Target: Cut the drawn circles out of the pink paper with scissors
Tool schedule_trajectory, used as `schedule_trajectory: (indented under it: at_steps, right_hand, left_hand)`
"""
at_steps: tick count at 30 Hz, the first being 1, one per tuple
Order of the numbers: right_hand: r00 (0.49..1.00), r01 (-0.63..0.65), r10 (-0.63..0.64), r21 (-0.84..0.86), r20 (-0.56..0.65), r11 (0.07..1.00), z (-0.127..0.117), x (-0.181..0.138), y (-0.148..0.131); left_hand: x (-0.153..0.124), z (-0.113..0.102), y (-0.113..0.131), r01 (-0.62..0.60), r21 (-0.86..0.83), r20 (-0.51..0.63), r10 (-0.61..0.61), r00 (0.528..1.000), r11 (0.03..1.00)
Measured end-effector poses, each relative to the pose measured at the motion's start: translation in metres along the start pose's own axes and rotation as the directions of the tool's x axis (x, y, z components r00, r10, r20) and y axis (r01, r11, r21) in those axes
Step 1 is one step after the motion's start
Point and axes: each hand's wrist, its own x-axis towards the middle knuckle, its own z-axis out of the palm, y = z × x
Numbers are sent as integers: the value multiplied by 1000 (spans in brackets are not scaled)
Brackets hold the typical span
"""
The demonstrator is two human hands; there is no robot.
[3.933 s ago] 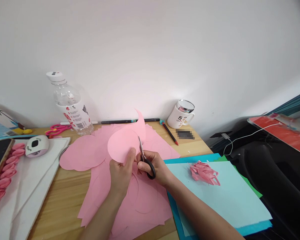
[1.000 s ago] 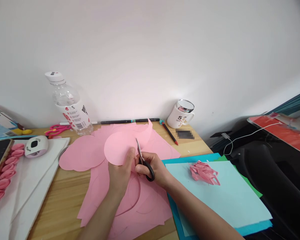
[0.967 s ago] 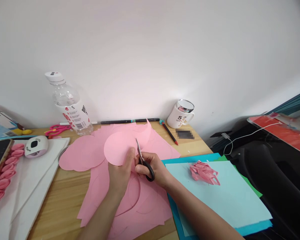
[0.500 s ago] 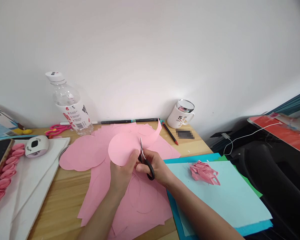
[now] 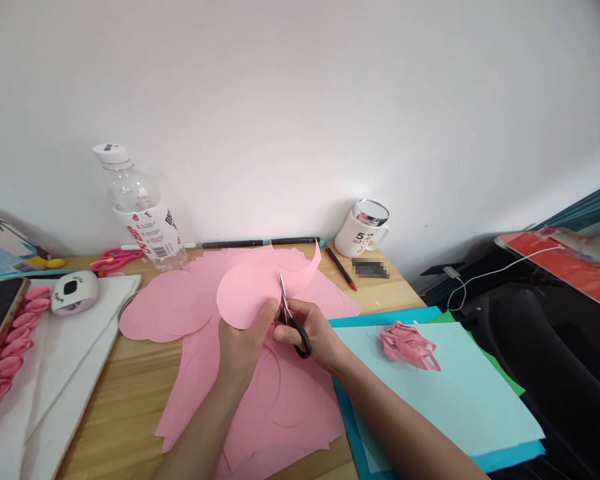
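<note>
My left hand (image 5: 245,347) pinches the lower edge of a pink paper circle (image 5: 244,293), thumb on top. Black-handled scissors (image 5: 300,337) are in my right hand (image 5: 313,333), fingers closed round the handles. Their blades point up and away from me at the circle's right edge. A curled pink strip (image 5: 307,270) rises just right of the blades. Beneath both hands lies a spread of pink paper sheets (image 5: 300,400) with round outlines on them. Several cut pink circles (image 5: 165,307) overlap in a pile to the left.
A plastic bottle (image 5: 147,213) and pink scissors (image 5: 116,259) stand and lie at the back left. The white mug (image 5: 357,230) and a red-tipped pen (image 5: 341,267) are back right. Crumpled pink scraps (image 5: 407,345) rest on pale blue sheets (image 5: 445,400). White boards (image 5: 55,373) carry paper roses (image 5: 7,367).
Hardly anything differs. The scissors and my right hand have shifted very slightly at the circle's right edge; my left hand still grips the paper.
</note>
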Motion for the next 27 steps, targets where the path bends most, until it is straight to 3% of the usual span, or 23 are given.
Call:
schedule_trajectory:
  at_steps: [27]
  right_hand:
    - [998,-54,53,-50,-20,997,1,-2,-2]
  left_hand:
    - [5,-5,-3,-68,146,-74,79,994,987]
